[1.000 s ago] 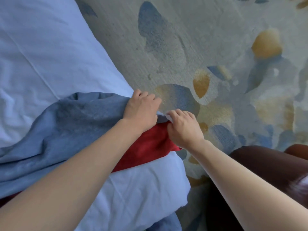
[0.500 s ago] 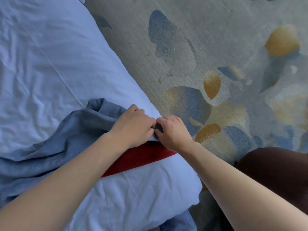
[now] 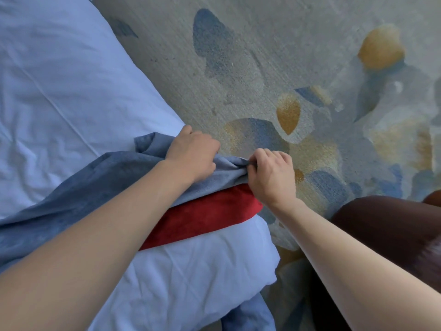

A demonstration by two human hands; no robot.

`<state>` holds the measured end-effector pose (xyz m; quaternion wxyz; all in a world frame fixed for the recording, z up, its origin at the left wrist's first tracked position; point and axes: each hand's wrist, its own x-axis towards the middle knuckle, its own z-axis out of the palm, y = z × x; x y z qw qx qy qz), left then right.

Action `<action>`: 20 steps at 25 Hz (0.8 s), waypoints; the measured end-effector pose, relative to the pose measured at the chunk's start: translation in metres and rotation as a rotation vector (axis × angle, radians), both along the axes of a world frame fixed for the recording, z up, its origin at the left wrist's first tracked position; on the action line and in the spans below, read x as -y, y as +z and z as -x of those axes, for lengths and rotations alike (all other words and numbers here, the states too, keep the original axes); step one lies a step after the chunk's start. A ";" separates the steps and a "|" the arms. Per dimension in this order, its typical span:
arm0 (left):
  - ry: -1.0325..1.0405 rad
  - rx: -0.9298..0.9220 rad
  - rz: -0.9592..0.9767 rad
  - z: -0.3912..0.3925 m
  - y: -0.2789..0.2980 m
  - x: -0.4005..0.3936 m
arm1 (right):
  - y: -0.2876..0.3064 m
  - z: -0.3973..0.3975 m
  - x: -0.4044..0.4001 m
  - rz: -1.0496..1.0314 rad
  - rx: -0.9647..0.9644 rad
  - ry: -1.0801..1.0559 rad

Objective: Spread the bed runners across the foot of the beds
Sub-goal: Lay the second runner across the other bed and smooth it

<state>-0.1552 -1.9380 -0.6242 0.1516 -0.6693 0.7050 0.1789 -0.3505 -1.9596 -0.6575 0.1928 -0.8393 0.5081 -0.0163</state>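
A bed runner, blue-grey [image 3: 100, 185] on one side and red [image 3: 205, 216] on the other, lies crumpled across a white-covered bed [image 3: 59, 91] near its right edge. My left hand [image 3: 193, 156] is closed on the runner's blue end at the bed's edge. My right hand [image 3: 272, 175] pinches the same blue end just to the right, over the edge of the bed. A stretch of blue cloth is pulled between the two hands. The red side shows below them as a band over the white duvet.
A grey carpet [image 3: 274, 56] with blue and yellow patches runs along the bed's right side. Part of a dark brown seat or garment [image 3: 393, 230] shows at the lower right. A pale blue sheet [image 3: 248, 314] hangs below the duvet.
The hands were touching half a second ago. Now they have drawn apart, with blue cloth stretched between them and more of the red side showing.
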 end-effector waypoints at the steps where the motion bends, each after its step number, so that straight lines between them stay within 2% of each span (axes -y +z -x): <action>1: -0.024 0.006 0.023 0.003 0.000 0.001 | -0.001 -0.004 -0.002 -0.044 0.034 0.036; 6: -0.110 -0.024 0.090 0.004 -0.002 -0.009 | -0.005 -0.039 -0.001 -0.301 0.252 -0.028; 10: -0.035 -0.036 0.153 -0.004 -0.006 -0.007 | -0.003 -0.025 -0.006 -0.135 0.289 0.017; 12: 0.002 -0.093 0.084 -0.001 -0.008 0.001 | 0.001 -0.012 -0.011 -0.076 0.280 -0.023; 14: 0.010 -0.182 -0.063 0.008 -0.010 0.008 | 0.003 -0.001 -0.016 -0.055 0.254 -0.042; 15: 0.012 -0.217 -0.135 0.015 -0.010 0.011 | 0.003 0.001 -0.018 -0.089 0.264 -0.065; 17: 0.029 -0.237 -0.205 0.024 -0.009 0.013 | 0.006 -0.010 -0.015 -0.298 0.341 -0.190; 19: 0.032 -0.198 -0.161 0.023 -0.008 0.015 | 0.005 -0.029 -0.007 -0.514 0.346 -0.264; 20: 0.026 -0.168 -0.139 0.020 -0.007 0.015 | 0.006 -0.037 -0.003 -0.548 0.314 -0.233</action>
